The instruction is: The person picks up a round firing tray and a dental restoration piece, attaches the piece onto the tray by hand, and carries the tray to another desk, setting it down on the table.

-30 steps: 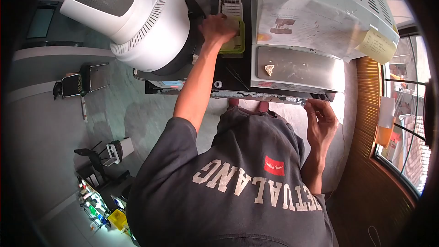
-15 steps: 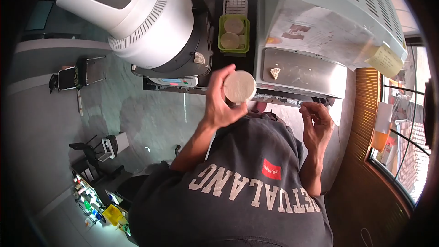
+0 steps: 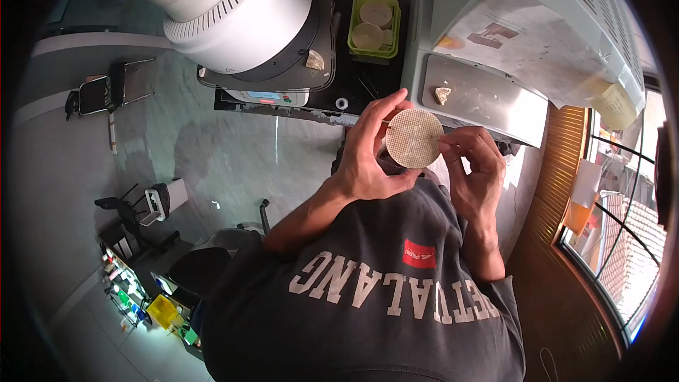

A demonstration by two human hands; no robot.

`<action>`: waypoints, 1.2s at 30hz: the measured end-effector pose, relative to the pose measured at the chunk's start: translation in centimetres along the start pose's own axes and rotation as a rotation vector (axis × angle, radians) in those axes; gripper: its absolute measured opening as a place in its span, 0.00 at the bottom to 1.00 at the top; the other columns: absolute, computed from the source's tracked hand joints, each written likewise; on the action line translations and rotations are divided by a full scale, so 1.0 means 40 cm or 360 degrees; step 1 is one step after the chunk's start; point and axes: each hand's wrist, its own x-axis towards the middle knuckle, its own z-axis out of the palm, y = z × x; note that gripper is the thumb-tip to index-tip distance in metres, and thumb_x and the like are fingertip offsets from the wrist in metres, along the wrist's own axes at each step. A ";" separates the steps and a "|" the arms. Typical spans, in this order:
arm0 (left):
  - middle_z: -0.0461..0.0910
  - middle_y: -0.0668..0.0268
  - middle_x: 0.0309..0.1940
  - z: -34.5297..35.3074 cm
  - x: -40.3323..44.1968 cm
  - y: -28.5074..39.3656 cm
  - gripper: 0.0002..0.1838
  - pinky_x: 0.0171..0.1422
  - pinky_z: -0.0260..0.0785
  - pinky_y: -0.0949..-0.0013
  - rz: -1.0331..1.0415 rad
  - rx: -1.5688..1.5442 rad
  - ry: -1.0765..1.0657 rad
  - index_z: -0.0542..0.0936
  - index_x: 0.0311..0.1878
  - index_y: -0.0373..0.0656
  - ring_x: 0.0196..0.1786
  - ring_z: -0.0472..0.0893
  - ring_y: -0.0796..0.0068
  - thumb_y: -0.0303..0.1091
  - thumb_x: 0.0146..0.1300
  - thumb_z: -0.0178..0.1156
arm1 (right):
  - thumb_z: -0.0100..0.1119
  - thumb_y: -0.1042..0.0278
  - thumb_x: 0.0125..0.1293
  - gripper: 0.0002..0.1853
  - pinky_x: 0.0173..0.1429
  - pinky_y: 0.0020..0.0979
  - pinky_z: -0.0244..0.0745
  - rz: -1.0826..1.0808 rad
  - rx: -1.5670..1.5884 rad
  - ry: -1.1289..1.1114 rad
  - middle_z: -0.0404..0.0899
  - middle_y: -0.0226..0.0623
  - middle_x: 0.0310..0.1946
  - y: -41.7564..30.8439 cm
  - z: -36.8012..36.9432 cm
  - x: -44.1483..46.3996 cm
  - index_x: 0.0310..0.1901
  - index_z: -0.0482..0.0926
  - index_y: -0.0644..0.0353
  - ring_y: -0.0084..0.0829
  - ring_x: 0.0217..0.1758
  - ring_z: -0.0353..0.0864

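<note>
A round cream-coloured disc (image 3: pixel 414 139) with a fine grid on its face is held up above the front of my shirt. My left hand (image 3: pixel 373 152) is closed round its left edge, with the thumb below and the fingers above. At the disc's right rim is my right hand (image 3: pixel 476 166), thumb and forefinger pinched together. Whether those fingertips hold something tiny or only touch the rim I cannot make out. Similar pale discs (image 3: pixel 368 36) lie in a green basket (image 3: pixel 356 48) on the black counter beyond my hands.
A large white machine (image 3: pixel 240 18) with a small lit screen stands at the left. Right of the basket, a grey machine (image 3: pixel 495 35) has a metal ledge (image 3: pixel 488 99) bearing a pale fragment (image 3: pixel 442 95). Tweezers (image 3: pixel 368 87) and a small white ring (image 3: pixel 342 103) lie near the counter's front edge.
My left hand has moved right with the disc, now showing its gridded face. The right hand has come left to the disc's rim, its pinch kept. The view has shifted slightly.
</note>
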 end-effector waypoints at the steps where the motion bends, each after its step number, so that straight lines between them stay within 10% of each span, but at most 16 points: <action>1: 0.69 0.53 0.68 0.002 0.000 -0.001 0.60 0.73 0.70 0.61 0.0018 -0.0071 0.0009 0.56 0.81 0.35 0.69 0.74 0.64 0.20 0.43 0.78 | 0.69 0.83 0.63 0.05 0.42 0.28 0.84 0.0001 -0.0003 -0.0005 0.83 0.37 0.39 -0.001 -0.002 -0.001 0.40 0.86 0.67 0.28 0.37 0.88; 36: 0.81 0.56 0.64 0.078 0.024 0.067 0.58 0.63 0.80 0.61 0.0127 0.0629 -0.0130 0.62 0.80 0.41 0.61 0.83 0.59 0.21 0.40 0.76 | 0.74 0.82 0.54 0.13 0.40 0.35 0.83 -0.0441 -0.0260 0.0100 0.83 0.35 0.38 0.009 -0.005 -0.007 0.41 0.89 0.55 0.36 0.38 0.87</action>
